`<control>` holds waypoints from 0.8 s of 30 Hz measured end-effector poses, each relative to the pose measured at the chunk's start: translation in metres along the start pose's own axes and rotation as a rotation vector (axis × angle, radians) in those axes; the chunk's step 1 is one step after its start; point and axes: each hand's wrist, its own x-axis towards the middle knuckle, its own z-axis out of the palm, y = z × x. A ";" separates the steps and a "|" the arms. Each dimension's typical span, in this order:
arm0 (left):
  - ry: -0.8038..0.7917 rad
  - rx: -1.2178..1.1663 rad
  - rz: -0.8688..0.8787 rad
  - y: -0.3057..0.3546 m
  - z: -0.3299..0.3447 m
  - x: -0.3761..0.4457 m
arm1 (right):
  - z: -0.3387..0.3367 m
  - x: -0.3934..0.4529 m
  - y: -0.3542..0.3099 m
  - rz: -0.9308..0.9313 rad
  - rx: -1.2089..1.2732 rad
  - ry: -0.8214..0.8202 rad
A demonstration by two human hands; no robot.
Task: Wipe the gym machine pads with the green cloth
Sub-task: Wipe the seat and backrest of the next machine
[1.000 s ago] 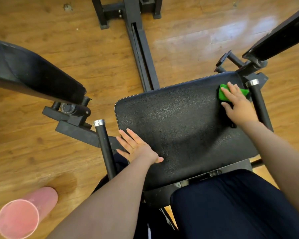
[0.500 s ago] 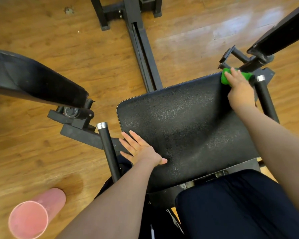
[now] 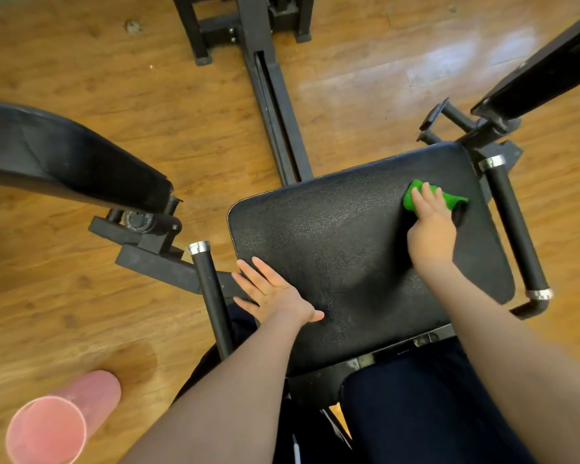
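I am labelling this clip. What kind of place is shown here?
Most likely a gym. A black padded seat sits on a steel frame with side handles and a long arm pad, all on a wood floor.

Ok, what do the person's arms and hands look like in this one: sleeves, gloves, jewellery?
Both hands are bare: the left hand and the right hand show no gloves, rings or watch. Both forearms are uncovered as far as the frame edge, with no sleeve in view. Dark navy trousers cover the legs.
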 end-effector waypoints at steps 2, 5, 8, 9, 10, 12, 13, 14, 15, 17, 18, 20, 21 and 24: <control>0.015 -0.008 0.008 -0.001 0.001 -0.001 | 0.011 -0.018 -0.023 -0.062 0.038 -0.002; 0.046 -0.027 0.060 -0.004 0.003 -0.001 | 0.032 -0.047 -0.063 -0.181 0.111 -0.021; 0.095 -0.040 0.166 -0.014 0.009 -0.003 | 0.041 -0.068 -0.099 -0.281 0.072 -0.111; 0.130 -0.029 0.220 -0.022 0.011 -0.004 | 0.041 -0.073 -0.108 -0.307 0.049 -0.151; 0.175 -0.009 0.276 -0.031 0.013 -0.004 | 0.041 -0.078 -0.116 -0.346 0.032 -0.187; 0.258 0.024 0.352 -0.049 0.018 -0.004 | 0.040 -0.084 -0.131 -0.498 -0.027 -0.267; 0.282 0.023 0.353 -0.057 0.018 -0.003 | 0.040 -0.087 -0.140 -0.601 -0.075 -0.315; 0.290 0.011 0.328 -0.062 0.019 -0.003 | 0.041 -0.088 -0.148 -0.698 -0.122 -0.359; 0.285 -0.006 0.295 -0.065 0.019 -0.005 | 0.043 -0.088 -0.155 -0.767 -0.157 -0.390; 0.268 -0.044 0.255 -0.067 0.019 -0.007 | 0.046 -0.088 -0.164 -0.804 -0.178 -0.395; 0.263 -0.056 0.250 -0.067 0.020 -0.008 | 0.048 -0.089 -0.166 -0.807 -0.177 -0.391; 0.261 -0.059 0.254 -0.066 0.020 -0.006 | 0.051 -0.096 -0.167 -0.856 -0.192 -0.410; 0.263 -0.059 0.260 -0.066 0.020 -0.005 | 0.054 -0.101 -0.168 -0.893 -0.204 -0.430; 0.249 -0.072 0.261 -0.065 0.019 -0.004 | 0.058 -0.108 -0.167 -0.935 -0.211 -0.449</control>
